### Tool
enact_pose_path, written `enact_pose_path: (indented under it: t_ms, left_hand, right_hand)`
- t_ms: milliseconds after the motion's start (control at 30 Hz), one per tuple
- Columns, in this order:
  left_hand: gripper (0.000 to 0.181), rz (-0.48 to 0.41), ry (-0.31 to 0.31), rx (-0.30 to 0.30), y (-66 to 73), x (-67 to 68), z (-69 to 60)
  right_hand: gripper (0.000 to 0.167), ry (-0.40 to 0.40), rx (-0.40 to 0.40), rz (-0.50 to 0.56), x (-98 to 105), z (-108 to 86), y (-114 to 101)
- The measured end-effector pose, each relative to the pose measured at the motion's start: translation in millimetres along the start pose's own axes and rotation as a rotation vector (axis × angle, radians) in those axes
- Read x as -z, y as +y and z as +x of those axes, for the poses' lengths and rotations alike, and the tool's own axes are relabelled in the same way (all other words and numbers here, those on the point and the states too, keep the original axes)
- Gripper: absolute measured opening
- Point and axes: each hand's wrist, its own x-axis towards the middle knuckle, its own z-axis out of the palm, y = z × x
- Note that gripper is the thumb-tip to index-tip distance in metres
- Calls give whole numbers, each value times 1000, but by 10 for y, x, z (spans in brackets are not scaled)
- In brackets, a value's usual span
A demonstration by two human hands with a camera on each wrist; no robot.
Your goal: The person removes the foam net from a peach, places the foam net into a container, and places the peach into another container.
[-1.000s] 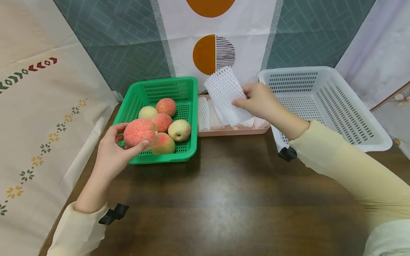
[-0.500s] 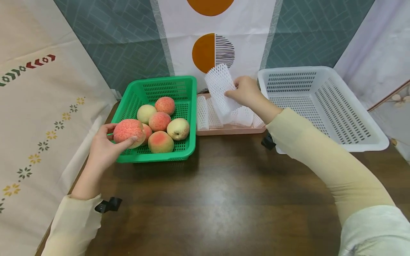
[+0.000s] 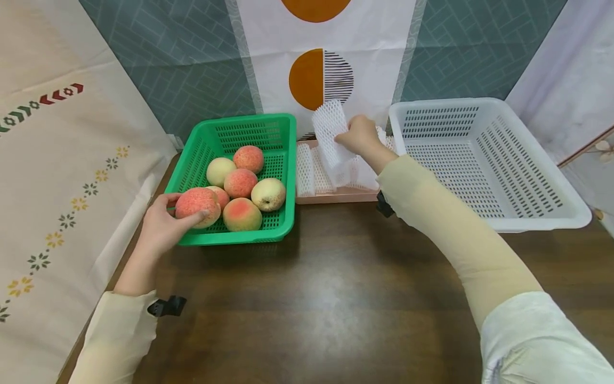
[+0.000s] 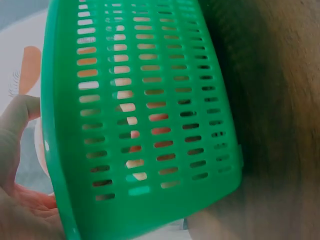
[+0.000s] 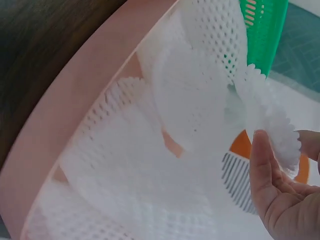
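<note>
In the head view my left hand point(image 3: 160, 226) grips a reddish peach point(image 3: 194, 204) at the front left corner of the green basket point(image 3: 291, 176). Several more peaches point(image 3: 241, 183), red and pale yellow, lie inside it. The basket wall point(image 4: 165, 205) hides most of that peach in the left wrist view. My right hand point(image 3: 361, 136) pinches a white foam net sleeve point(image 3: 329, 127) between thumb and fingers. It is raised over a pink tray point(image 3: 336, 199) of more foam nets point(image 5: 135, 160). In the right wrist view the pinched sleeve's scalloped edge shows.
A white perforated basket point(image 3: 551, 224) stands to the right of the pink tray. The dark wooden table point(image 3: 312, 298) stretches in front of the containers. Patterned cloth point(image 3: 206, 64) hangs behind and at both sides.
My left hand has shifted left and come lower with its peach. The right hand has moved a little left, still pinching the foam net, and its forearm has swung left off the white basket.
</note>
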Motion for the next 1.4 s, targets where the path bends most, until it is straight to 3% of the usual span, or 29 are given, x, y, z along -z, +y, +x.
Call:
enact_pose_path:
  t_ms: [200,367,600,733,867,1000,1167,1400]
  left_hand:
    - [78,24,-22,-6,-48,21,47]
    - [75,63,-88,3,-35,9,73]
    - [75,150,-194,-20,-11,2,67]
    - [76,176,-220,-24,-26,7,74]
    - [78,167,-289,-21,-35,33,103]
    - [79,163,-332,-30,-29,54,129]
    - [86,162,-352,-30,-22,73,135]
    - [96,114,-350,9,-5,110,104]
  right_hand:
    - [24,-54,-77,95,-138,62,40]
    - [29,-102,-79,108,-249,61,44]
    - [40,-159,-63,-30,-375,31,61]
    - [31,-175,-34,-115,-418,-10,71]
    - [24,-153,-14,-201,-421,-44,67]
    - [34,-145,-6,-232,-377,-61,64]
    - [47,-157,-19,-230,-298,-64,56]
    - [44,-142,2,-221,-186,-85,41]
